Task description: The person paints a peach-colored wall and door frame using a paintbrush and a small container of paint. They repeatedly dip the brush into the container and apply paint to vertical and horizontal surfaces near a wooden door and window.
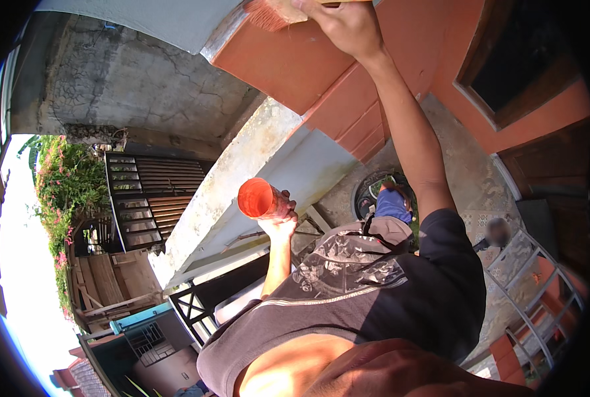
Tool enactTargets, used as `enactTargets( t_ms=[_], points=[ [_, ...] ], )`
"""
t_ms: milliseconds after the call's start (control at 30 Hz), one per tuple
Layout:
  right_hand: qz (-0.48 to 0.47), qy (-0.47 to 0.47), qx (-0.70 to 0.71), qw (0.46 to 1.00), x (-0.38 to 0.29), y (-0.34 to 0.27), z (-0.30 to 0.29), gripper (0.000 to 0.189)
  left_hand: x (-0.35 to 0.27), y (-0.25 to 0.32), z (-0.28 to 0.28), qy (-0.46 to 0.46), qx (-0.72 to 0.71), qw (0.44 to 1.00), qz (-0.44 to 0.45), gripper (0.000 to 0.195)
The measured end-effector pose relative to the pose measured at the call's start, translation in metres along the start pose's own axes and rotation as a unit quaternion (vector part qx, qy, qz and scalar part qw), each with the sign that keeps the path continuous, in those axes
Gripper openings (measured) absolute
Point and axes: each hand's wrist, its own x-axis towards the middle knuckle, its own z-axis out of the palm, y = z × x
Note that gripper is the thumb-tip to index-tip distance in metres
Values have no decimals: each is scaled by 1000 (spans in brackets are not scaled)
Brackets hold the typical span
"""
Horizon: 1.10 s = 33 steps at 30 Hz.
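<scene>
High at the top of the view, my right hand (347, 25) grips a wide paintbrush (280, 14), whose orange-stained bristles touch the upper end of an orange-painted wall (285, 64), beside a pale grey surface. Lower and to the left, my left hand (281, 218) holds an orange, paint-smeared cup (257, 198) with its open mouth facing the camera. Reddish paint marks the fingers around it. How much paint the cup holds, I cannot tell. Behind the cup runs a low wall with a weathered, pale top (235, 168).
A metal ladder (528, 297) stands at the lower right, with a person (497, 233) near it. Around my feet is a dark round rim (358, 191). Dark-framed openings are at the right; a slatted metal gate (158, 193) and flowering bushes are at the left.
</scene>
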Motion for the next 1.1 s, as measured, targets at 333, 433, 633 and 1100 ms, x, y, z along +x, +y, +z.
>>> enactTargets(
  t_ms=[333, 433, 633, 1100],
  points=[
    [-137, 92, -384, 908, -23, 12, -23, 19, -2, -3, 2, 20, 14, 1000, -2, 59],
    [-138, -47, -186, 972, -77, -36, 54, 29, -2, 7, -9, 22, 35, 999, -23, 56],
    [-18, -37, 52, 998, -58, -18, 40, 24, 1, 4, 8, -14, 31, 999, -8, 59],
    [-61, -109, -22, 992, -156, -2, 48, 31, -23, 9, -4, 57, 63, 996, 14, 56]
  ],
)
